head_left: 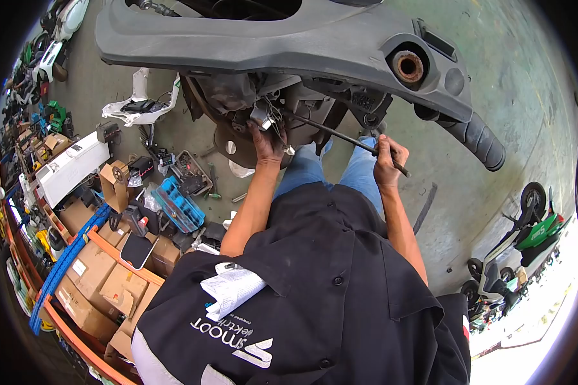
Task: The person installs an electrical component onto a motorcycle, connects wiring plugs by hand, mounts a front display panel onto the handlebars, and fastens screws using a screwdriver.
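In the head view, my left hand (268,142) reaches under the dark grey scooter handlebar cover (270,48), its fingers closed around a silvery metal part (263,114) with thin wires beside it. My right hand (390,160) is wrapped around the near end of a long dark rod (334,132). The rod slants up and left to the wiring next to my left hand; I cannot make out whether its far end touches the metal part. A black rubber grip (475,138) sticks out at the cover's right end.
Cardboard boxes (96,273) fill an orange-edged rack at left. A blue organizer tray (176,204) and a grey parts tray (192,172) lie near a white scooter panel (141,106). A green and white scooter (533,237) stands at right. A dark strip (425,208) lies on the floor.
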{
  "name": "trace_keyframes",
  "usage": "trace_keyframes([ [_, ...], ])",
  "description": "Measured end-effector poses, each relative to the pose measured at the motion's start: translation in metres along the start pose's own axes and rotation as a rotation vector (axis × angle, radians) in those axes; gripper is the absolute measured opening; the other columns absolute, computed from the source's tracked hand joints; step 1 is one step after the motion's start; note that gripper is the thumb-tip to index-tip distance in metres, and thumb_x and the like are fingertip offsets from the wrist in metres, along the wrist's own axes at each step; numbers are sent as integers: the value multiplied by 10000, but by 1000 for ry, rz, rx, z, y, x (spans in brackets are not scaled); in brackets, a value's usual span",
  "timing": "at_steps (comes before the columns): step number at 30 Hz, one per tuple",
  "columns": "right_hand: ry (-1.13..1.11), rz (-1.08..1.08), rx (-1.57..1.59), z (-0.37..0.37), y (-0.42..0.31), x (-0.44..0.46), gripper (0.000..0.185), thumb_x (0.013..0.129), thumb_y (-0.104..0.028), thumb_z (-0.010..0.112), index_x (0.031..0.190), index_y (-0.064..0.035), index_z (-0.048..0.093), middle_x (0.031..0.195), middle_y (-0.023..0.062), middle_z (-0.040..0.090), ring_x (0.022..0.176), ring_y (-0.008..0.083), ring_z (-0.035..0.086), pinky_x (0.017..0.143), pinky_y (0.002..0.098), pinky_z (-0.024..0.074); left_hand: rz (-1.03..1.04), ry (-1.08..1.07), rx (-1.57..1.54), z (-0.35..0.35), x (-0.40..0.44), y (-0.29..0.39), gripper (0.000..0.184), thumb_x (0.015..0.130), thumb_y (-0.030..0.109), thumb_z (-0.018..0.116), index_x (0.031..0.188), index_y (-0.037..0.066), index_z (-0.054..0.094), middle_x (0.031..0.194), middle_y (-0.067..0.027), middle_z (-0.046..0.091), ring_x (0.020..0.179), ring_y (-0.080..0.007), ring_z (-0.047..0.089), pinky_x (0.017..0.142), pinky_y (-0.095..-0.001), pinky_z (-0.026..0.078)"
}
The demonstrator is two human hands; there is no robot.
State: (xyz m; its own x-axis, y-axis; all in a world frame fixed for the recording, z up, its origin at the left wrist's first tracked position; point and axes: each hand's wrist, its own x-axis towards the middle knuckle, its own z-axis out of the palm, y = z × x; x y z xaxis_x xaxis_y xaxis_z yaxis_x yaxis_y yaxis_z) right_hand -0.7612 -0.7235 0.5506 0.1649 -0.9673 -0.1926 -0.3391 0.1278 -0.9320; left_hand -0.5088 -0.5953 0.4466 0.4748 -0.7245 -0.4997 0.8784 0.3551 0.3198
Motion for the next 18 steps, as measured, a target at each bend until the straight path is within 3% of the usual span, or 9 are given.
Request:
trace_keyframes([
  [8,-12,40,6,-1,0,-2,348,964,-109,590,651,33,535,555,-8,451,537,72,371,502,291,297,77,29,16,10,1,-4,675,839,532,738,1319,98,545,1222,-52,643,1059,-228,609,905,-337,502],
  [11,-6,71,4,0,-2,-2,356,961,-120,589,646,34,530,555,-12,435,539,72,358,503,297,288,94,58,-7,6,5,-5,670,835,527,743,1318,106,546,1220,-53,646,1058,-234,614,931,-349,505],
  [13,3,99,-6,0,-5,-4,366,961,-131,589,641,35,527,554,-13,428,541,71,355,503,298,284,66,-42,-4,-3,7,-3,686,828,528,748,1330,108,541,1241,-59,642,1106,-242,613,992,-365,497],
  [18,-46,256,-57,-4,-3,-3,380,941,-182,608,616,10,563,539,-28,443,520,63,370,489,295,277,85,22,-82,-20,10,-8,688,823,526,754,1325,106,542,1247,-61,640,1107,-241,618,990,-363,509],
])
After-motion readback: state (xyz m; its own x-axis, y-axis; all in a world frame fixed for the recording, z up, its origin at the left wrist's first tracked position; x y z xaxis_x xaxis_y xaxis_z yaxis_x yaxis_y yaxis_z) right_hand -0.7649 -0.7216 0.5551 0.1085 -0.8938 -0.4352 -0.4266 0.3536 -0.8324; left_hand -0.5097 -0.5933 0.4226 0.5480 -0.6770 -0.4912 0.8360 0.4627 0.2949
